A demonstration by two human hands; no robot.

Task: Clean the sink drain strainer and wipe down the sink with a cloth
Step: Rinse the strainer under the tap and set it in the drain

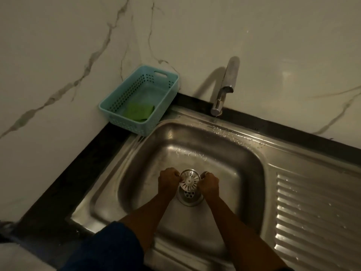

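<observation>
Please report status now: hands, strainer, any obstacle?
Left hand and right hand grip strainer, lifted above drain. Green cloth in basket. No obstacle.

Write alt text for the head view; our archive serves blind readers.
Both hands, left hand and right hand, hold a round metal strainer above the open drain of a steel sink. A blue basket holding a green cloth sits behind.
</observation>
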